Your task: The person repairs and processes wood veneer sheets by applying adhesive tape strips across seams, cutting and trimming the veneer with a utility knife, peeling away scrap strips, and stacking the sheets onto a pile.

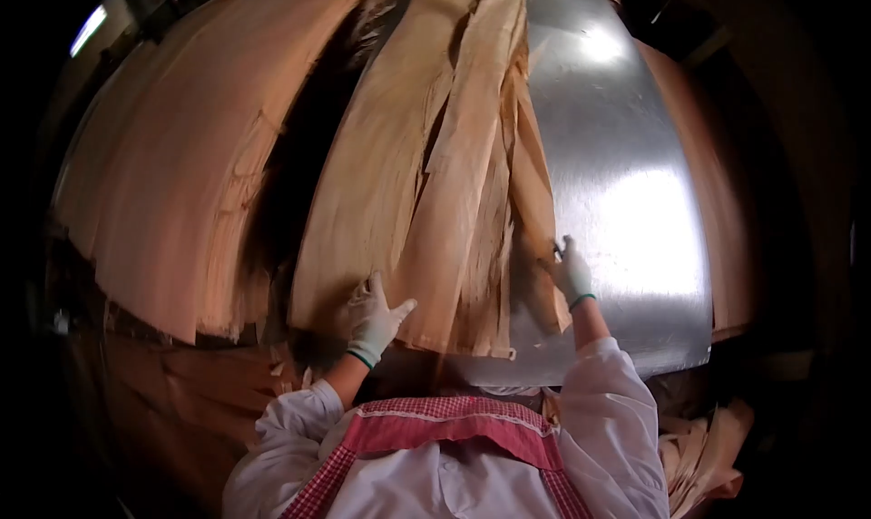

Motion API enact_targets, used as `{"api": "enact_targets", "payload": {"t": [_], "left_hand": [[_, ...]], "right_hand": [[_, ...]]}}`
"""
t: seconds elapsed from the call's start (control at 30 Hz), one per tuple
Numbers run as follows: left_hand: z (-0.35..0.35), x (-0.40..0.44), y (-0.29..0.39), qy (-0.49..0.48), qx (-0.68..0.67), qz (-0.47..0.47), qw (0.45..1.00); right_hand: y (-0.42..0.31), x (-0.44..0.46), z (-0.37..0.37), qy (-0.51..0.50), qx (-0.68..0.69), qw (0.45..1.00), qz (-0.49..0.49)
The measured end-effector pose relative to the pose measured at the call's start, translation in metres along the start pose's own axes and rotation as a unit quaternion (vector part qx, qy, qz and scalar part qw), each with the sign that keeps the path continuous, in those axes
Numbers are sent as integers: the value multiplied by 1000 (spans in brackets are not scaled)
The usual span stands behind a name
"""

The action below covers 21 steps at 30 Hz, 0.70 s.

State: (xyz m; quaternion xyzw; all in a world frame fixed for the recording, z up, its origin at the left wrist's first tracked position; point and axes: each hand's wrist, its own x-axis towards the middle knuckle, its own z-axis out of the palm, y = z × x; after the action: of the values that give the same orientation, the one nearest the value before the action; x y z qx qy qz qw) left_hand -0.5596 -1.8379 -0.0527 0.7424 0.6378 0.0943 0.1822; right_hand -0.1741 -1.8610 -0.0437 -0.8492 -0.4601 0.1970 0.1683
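Note:
Long strips of wood veneer (454, 238) lie over a shiny metal sheet (581, 138), with their near ends toward me. Splits and overlapping edges run along them. My left hand (370, 319), in a white glove with a green cuff, rests on the near end of the left veneer strip, thumb and fingers spread. My right hand (573, 274), gloved the same way, is closed at the right edge of a narrow, twisted veneer strip (533, 174). A small dark object (558, 249) shows at its fingers; its kind is unclear.
To the left, across a dark gap, stands a stack of broad veneer sheets (190, 174) with ragged edges. More veneer (694, 174) shows beyond the metal sheet's right side. Crumpled veneer scraps (708, 455) lie low at the right, and brownish sheets (200, 392) lie low at the left.

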Motion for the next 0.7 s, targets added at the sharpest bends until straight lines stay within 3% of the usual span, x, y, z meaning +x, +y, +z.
{"api": "enact_targets", "payload": {"t": [0.13, 0.17, 0.27, 0.43, 0.53, 0.6, 0.63, 0.7], "left_hand": [[8, -31, 23, 12, 71, -111, 991], [19, -37, 19, 55, 57, -113, 990], [25, -32, 21, 29, 53, -208, 976], [36, -33, 9, 45, -19, -159, 986], [38, -36, 1, 112, -20, -109, 988], [32, -36, 4, 138, -48, -105, 984], [31, -41, 5, 191, -59, -46, 979], [-8, -59, 39, 184, -90, 6, 979]], "right_hand": [[29, -1, 28, 33, 47, 995, -83], [25, -8, 26, 51, 64, 990, -111], [-12, -36, 0, 62, 90, 975, -192], [-46, -57, 22, -60, 84, 955, -279], [-40, -61, 23, -175, 63, 963, -195], [-35, -55, 29, -84, 98, 980, -152], [-28, -53, 29, -40, 110, 985, -130], [-35, -49, 21, 4, 174, 974, -148]]}}
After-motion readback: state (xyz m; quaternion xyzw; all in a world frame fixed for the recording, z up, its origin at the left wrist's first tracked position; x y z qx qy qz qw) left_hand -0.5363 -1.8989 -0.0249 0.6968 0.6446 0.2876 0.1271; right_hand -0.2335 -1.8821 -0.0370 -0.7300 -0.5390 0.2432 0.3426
